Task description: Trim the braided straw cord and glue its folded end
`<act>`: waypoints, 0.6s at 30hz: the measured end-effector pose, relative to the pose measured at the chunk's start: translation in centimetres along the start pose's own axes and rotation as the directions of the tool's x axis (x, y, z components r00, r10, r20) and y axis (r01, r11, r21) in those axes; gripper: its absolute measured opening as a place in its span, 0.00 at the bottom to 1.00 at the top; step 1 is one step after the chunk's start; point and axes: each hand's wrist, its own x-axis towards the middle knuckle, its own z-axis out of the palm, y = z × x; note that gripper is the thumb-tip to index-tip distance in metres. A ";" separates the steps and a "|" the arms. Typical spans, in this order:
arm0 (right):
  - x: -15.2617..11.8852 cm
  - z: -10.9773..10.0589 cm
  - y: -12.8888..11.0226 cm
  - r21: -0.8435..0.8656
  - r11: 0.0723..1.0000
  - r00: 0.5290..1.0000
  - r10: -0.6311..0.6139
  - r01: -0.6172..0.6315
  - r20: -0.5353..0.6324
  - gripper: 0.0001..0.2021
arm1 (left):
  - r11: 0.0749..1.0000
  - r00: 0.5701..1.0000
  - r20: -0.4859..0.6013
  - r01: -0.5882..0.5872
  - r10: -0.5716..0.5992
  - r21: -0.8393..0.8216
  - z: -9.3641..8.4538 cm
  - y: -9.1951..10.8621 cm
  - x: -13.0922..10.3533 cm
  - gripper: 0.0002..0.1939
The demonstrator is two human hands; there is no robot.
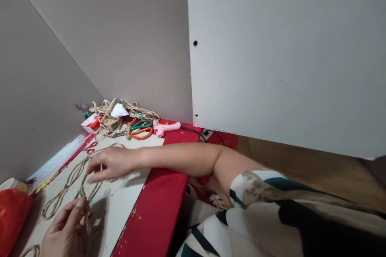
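Observation:
A braided jute rope (65, 189) lies in long loops on a white board. At the lower left, my left hand (64, 227) pinches a thicker plaited part of the rope between thumb and fingers. Just above it, my right hand (113, 164) reaches in from the right, palm down. Its thumb and fingertips close on a strand of the same rope. The right forearm crosses over the board's right part. Part of the rope is hidden under the right hand.
Behind the hands lie a heap of jute rope (110, 122), scissors with green and orange handles (141, 129), a pink glue gun (169, 127) and small red-handled scissors (91, 148). A red bag (13, 217) sits at left. Grey panels (135, 40) enclose the red table (157, 200).

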 end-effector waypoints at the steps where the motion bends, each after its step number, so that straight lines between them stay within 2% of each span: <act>1: -1.2 -1.6 -0.1 -0.136 0.991 1.000 0.022 -0.021 0.007 0.09 | 0.998 0.999 0.004 0.047 -0.047 -0.035 0.1 -0.2 0.1 0.18; 2: -2.7 -3.1 0.0 -0.272 0.959 0.996 0.084 -0.080 0.004 0.09 | 0.993 0.996 0.007 0.089 -0.089 -0.071 0.2 -0.3 0.3 0.18; 3: -4.3 -4.7 0.3 -0.409 0.888 0.975 0.220 -0.211 -0.025 0.11 | 0.987 0.992 0.012 0.123 -0.123 -0.104 0.2 -0.5 0.4 0.18; 4: -5.9 -6.0 0.8 -0.520 0.767 0.918 0.385 -0.375 -0.095 0.12 | 0.981 0.989 0.017 0.146 -0.145 -0.128 0.3 -0.6 0.5 0.18; 6: -8.9 -7.9 2.3 -0.578 0.635 0.837 0.519 -0.513 -0.172 0.12 | 0.978 0.988 0.022 0.156 -0.154 -0.140 0.4 -0.9 0.8 0.19; 9: -12.0 -8.6 4.9 -0.611 0.497 0.739 0.633 -0.617 -0.231 0.13 | 0.981 0.986 0.025 0.165 -0.163 -0.101 0.5 -1.4 0.9 0.21; 11: -12.9 -8.2 6.1 -0.606 0.465 0.705 0.668 -0.645 -0.238 0.13 | 0.985 0.986 0.030 0.164 -0.162 -0.062 0.6 -1.7 0.9 0.23; 13: -13.2 -7.7 6.5 -0.583 0.478 0.700 0.673 -0.657 -0.238 0.13 | 0.989 0.988 0.037 0.149 -0.148 -0.023 0.7 -1.8 0.7 0.24; 16: -13.9 -8.0 5.8 -0.508 0.556 0.730 0.636 -0.657 -0.248 0.12 | 0.995 0.995 0.032 0.095 -0.097 0.038 0.9 -1.2 0.0 0.23; 18: -14.8 -8.8 4.9 -0.427 0.630 0.757 0.593 -0.649 -0.275 0.17 | 0.993 1.000 0.001 0.002 -0.002 0.116 1.1 -0.8 -0.4 0.21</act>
